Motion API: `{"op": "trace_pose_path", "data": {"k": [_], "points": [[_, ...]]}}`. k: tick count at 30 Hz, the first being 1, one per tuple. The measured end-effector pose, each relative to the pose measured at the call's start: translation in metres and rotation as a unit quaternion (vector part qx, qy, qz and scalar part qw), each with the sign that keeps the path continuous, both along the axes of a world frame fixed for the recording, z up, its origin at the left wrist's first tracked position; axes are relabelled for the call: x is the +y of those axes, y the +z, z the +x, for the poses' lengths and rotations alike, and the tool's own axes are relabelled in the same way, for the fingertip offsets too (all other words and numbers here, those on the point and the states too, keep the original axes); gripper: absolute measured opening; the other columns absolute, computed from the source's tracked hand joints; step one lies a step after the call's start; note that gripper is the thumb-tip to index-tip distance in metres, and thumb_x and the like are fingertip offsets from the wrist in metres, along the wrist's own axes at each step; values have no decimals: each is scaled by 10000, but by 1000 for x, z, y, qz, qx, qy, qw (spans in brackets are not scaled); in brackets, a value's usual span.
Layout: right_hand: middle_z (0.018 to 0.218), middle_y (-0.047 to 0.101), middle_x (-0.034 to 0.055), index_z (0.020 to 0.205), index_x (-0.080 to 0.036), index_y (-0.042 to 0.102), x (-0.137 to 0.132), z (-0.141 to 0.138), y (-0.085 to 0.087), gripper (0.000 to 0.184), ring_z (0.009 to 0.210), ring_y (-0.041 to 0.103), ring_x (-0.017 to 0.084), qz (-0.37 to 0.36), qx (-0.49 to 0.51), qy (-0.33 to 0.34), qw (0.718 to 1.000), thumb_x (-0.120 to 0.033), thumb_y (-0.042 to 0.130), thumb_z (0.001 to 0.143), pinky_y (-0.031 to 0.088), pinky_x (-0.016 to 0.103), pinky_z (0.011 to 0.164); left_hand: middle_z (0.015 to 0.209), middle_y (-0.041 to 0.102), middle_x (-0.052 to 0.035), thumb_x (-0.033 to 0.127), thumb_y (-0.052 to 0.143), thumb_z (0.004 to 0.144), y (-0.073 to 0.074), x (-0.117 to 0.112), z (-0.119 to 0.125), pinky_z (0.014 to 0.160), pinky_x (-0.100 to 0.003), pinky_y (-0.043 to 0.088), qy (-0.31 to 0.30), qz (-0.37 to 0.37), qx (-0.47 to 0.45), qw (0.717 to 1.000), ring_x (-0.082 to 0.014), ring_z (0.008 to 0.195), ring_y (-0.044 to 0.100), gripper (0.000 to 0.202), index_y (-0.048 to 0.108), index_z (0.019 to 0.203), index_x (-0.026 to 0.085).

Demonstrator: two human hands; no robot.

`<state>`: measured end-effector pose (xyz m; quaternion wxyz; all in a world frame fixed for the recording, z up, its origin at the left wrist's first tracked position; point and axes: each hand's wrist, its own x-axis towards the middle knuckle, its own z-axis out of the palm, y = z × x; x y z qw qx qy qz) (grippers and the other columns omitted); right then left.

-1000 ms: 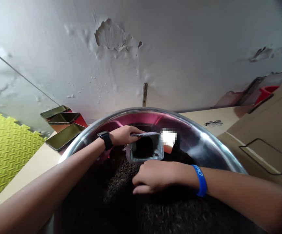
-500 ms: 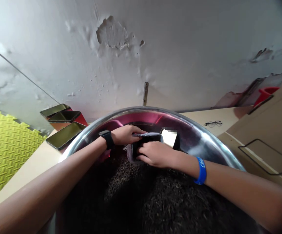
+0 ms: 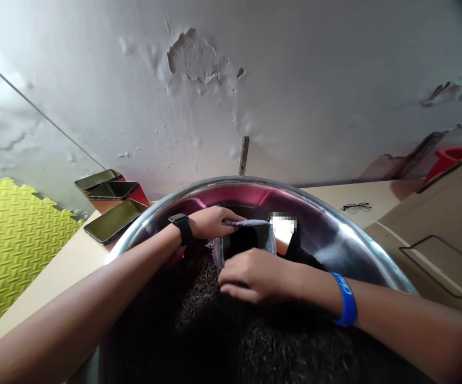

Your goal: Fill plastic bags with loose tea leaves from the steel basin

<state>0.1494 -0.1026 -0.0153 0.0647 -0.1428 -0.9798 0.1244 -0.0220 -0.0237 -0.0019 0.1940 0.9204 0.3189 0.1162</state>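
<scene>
A large metal basin (image 3: 337, 233) holds a heap of loose, dark, thin strands that look like dried tea leaves (image 3: 201, 290). Above the heap is an open-topped container with a pale grey rim (image 3: 271, 239), dark inside, perhaps a bag or a box. My left hand (image 3: 209, 221), with a black watch on its wrist, grips the container's far left rim. Just in front of the container is my right hand (image 3: 254, 274), its fingers curled downward over the dark leaves. What those fingers hold, if anything, is hidden. A blue wristband (image 3: 345, 300) circles my right wrist.
Against the basin's inner right wall stands a bright, partly blurred packet or tin (image 3: 282, 234). Several open rectangular tins (image 3: 116, 220) stand on the table to the left, beside a yellow foam mat (image 3: 18, 250). Glasses (image 3: 357, 207) lie at right, near a cardboard box (image 3: 450, 229).
My right hand has come out of the container's mouth and moved down toward me. My left hand keeps its hold on the rim. The whole view has shifted slightly.
</scene>
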Motion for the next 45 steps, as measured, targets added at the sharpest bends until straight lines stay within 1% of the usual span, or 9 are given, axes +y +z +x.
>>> {"op": "trace_pose_path", "data": {"k": [9,15,19,23,30,34,38,42,45], "points": [[835,621,94,983,-153,599,-8,4,-12,558,699,560,191,-79,-220,-23,972,-613,388,746,362,280,550,1157,563,16,259,471,809,0,2,-1,869,-225,377,-5,-3,-8,1000,-131,1014,523,364,521,1169,270],[841,616,94,1031,-144,585,-9,1,-11,717,665,546,188,-127,-277,32,952,-700,469,594,356,269,522,1140,574,14,252,472,810,-2,3,-1,850,-233,391,-1,-8,-10,1000,-133,997,532,365,517,1171,274],[757,624,67,1013,-169,591,-13,-1,-12,626,568,507,165,-108,-304,25,946,-666,433,667,296,254,453,1146,570,14,252,463,814,-1,2,-1,844,-230,395,-3,-4,-11,1000,-131,999,531,365,512,1175,271],[700,619,27,880,-211,620,-17,-2,-6,381,540,481,128,-81,-208,45,974,-472,348,833,273,249,487,1151,567,16,255,464,812,-1,2,-1,853,-223,391,1,-6,-7,1000,-134,1013,526,364,518,1173,270],[732,601,29,845,-192,571,6,2,4,384,663,525,139,8,-30,-179,983,-407,256,886,301,249,571,1150,567,16,246,463,812,-2,2,0,872,-222,386,-7,1,-9,1000,-126,1021,520,366,514,1174,269],[829,575,68,832,-173,584,17,9,-6,260,775,511,169,96,-45,-221,969,-280,348,859,339,280,646,1154,565,6,256,454,822,-1,2,0,875,-224,387,-11,5,-4,1000,-123,1025,518,362,509,1181,255],[898,545,84,874,-165,580,1,1,-1,233,869,474,182,125,-7,-183,975,-250,366,843,359,313,744,1159,563,11,256,461,820,-1,1,0,886,-225,381,-11,5,-7,1000,-125,1031,515,362,512,1178,259],[857,562,39,917,-182,565,-23,-6,11,283,795,498,134,29,-10,-34,999,-313,319,871,382,260,711,1154,566,11,255,480,809,0,1,-1,877,-232,383,0,-2,-7,1000,-137,1020,523,365,519,1172,265],[885,580,50,977,-195,567,-30,-3,2,339,808,526,163,-16,-85,44,995,-434,369,841,398,271,658,1145,572,6,254,481,810,0,1,-1,860,-234,390,3,-9,-4,1000,-141,1007,529,359,524,1167,261]]}}
